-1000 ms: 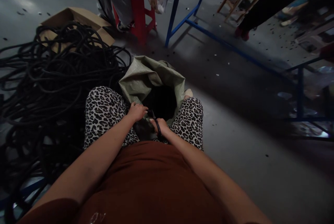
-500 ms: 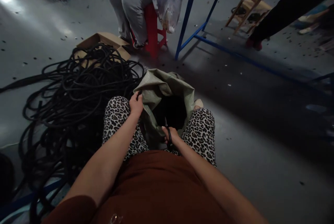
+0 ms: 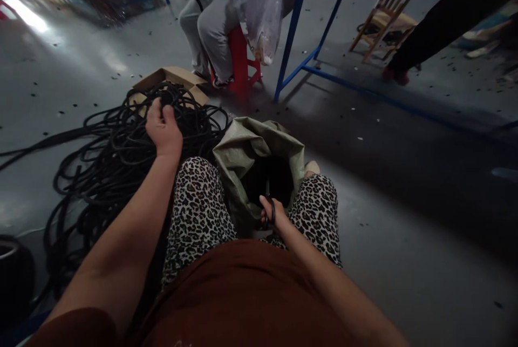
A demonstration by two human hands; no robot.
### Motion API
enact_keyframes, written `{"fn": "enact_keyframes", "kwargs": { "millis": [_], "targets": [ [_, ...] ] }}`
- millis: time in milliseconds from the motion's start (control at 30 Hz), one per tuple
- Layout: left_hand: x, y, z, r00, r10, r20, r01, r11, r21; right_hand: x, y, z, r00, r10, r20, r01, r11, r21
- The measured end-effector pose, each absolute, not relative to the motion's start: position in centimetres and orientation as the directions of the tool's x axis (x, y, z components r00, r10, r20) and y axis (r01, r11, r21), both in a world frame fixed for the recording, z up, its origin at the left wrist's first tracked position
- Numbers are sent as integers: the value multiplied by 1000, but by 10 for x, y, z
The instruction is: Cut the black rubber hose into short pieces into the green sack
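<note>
Grip of the right hand [image 3: 278, 215] is closed on the scissors [image 3: 272, 210], blades pointing far, over the mouth of the green sack [image 3: 237, 144]. The sack stands on the floor [image 3: 388, 250] between the knees [image 3: 198, 179]. The left hand [image 3: 164, 132] is extended over the black cords [image 3: 113, 144], left of the sack; whether it holds one cannot be determined. A cardboard box [image 3: 184, 77] sits at their far edge.
</note>
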State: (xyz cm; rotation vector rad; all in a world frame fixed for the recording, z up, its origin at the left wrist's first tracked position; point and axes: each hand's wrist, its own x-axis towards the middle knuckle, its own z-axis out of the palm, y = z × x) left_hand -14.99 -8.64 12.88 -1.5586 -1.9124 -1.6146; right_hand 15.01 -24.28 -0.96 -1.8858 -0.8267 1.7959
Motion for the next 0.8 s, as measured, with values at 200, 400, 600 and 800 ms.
{"fn": "enact_keyframes", "kwargs": {
  "millis": [200, 400, 600, 800],
  "targets": [
    [-16, -165, 141, 103, 786, 609, 766, -454, 456, 167, -228, 33, -41, 780, -624, -236, -614, -753],
    [36, -227, 123, 401, 807, 433, 735, -566, 373, 174, -220, 79, -122, 909, -400, -397, -414, -819],
    [33, -252, 120, 411, 826, 385, 726, -553, 410, 178, -234, 94, -185, 899, -398, -339, -438, -833],
    [39, -261, 107, 407, 835, 371, 703, -545, 457, 194, -251, 101, -128, 932, -339, -202, -359, -911]
  ]
}}
